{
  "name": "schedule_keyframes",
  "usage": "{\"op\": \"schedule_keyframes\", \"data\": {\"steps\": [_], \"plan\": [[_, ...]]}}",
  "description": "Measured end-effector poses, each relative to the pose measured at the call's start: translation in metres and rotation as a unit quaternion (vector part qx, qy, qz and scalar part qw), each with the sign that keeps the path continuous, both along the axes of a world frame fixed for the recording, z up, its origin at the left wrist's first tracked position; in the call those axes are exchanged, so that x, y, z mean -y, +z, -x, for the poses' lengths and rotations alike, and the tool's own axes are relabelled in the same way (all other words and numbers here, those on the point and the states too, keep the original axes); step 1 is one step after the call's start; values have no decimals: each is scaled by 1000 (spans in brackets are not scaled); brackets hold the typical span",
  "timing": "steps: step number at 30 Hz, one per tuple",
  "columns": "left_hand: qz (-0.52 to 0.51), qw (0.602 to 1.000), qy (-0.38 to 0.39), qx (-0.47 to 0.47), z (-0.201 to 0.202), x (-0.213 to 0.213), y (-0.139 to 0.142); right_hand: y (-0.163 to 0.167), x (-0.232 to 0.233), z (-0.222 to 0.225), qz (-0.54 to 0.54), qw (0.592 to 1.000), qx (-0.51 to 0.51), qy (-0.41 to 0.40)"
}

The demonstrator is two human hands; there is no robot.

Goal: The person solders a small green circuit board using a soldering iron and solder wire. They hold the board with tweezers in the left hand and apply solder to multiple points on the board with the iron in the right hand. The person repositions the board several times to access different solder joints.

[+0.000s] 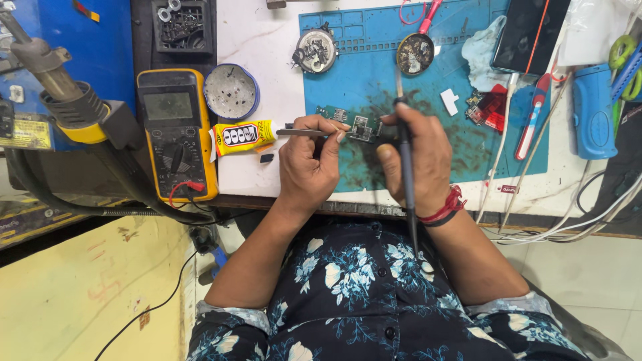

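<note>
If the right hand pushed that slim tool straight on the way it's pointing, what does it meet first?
Most likely the round tin of dark bits. The right hand holds the slim dark tool pointing away from the body across the blue mat; depth is uncertain.

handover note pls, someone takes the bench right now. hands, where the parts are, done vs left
Left hand: pinches metal tweezers, tips at the small circuit board.
Right hand: grips a dark pen-like iron, tip pointing up past the board; its cord runs back toward the body.
Board lies on the stained blue mat, in front of both hands.
Nearby: yellow multimeter, yellow glue tube, round tin, hot-air nozzle at left.
Done: board on the mat, tools in hand. Left: which joints are finished cannot be seen.
</note>
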State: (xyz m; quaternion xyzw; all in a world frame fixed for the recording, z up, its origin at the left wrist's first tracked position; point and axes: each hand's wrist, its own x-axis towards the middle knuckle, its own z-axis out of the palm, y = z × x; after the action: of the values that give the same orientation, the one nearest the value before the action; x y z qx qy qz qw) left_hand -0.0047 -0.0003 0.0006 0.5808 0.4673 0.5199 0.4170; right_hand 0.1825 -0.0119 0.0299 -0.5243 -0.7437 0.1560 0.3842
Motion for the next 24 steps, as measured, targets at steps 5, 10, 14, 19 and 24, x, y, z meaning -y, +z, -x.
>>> {"op": "schedule_keyframes", "data": {"steps": [5, 10, 14, 19, 24], "plan": [[-1, 1000, -2, -18, 0, 0, -1, -6, 5, -4, 16, 996, -74, -48], [16, 1000, 1, -22, 0, 1, 1, -1, 10, -7, 9, 997, -74, -5], [11, 1000, 0, -22, 0, 1, 1, 2, 11, -6, 26, 998, -62, 5], [6, 1000, -5, -15, 1, 0, 2, 2, 10, -6, 29, 997, -72, 19], [11, 1000, -5, -18, 1, 1, 2, 1, 10, -7, 22, 997, -76, 18]]}}
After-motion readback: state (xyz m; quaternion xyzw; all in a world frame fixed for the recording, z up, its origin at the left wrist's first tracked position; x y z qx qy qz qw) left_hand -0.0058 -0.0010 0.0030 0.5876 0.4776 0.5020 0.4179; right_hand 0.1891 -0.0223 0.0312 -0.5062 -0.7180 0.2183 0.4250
